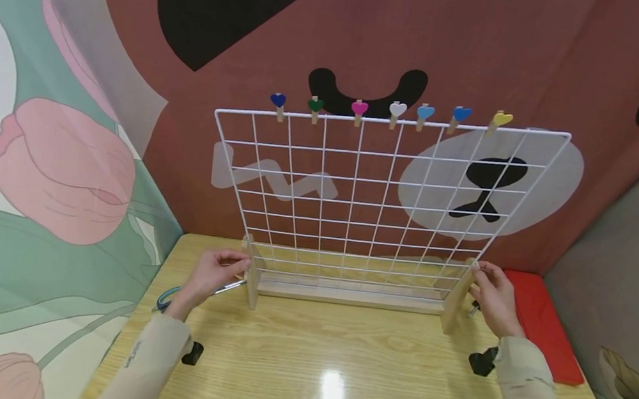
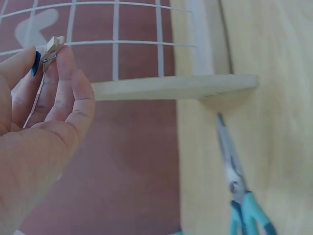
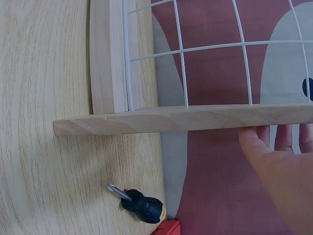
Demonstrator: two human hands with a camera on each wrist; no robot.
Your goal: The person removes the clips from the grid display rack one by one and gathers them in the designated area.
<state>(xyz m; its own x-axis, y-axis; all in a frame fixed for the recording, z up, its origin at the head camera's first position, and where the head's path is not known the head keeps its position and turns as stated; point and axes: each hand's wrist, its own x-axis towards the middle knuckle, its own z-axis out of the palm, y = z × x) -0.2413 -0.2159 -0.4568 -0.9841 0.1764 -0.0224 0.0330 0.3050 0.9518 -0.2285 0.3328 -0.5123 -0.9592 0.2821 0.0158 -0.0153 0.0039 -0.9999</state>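
A white wire grid stands upright in a wooden stand with a post at each end. Several heart clothespins in various colours line its top wire, such as the pink clothespin. By the left post, my left hand pinches a small wooden clothespin with a dark blue piece, shown in the left wrist view. At the other end, my right hand grips the outer side of the right post; its fingertips are hidden behind the wood in the right wrist view.
Scissors with teal handles lie on the table beside the left post. A short black screwdriver lies by the right post. Farther right is a flat red object. Printed cloths hang behind and at the sides.
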